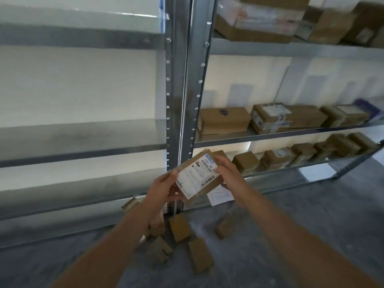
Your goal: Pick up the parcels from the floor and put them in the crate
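I hold a flat brown parcel (197,175) with a white shipping label in front of me, at about the height of the lowest shelf. My left hand (164,188) grips its lower left corner, thumb on top. My right hand (226,173) grips its right edge, fingers curled over the label. Several small brown parcels lie on the grey floor below: one (179,228) under my hands, one (200,254) nearer me, one (224,226) to the right, and others (161,249) partly hidden by my left forearm. No crate is in view.
Metal shelving (178,84) stands straight ahead; its upright post is just behind the held parcel. The right bay's shelves (291,132) carry several cardboard boxes. A white paper sheet (220,195) lies on the floor under the lowest right shelf.
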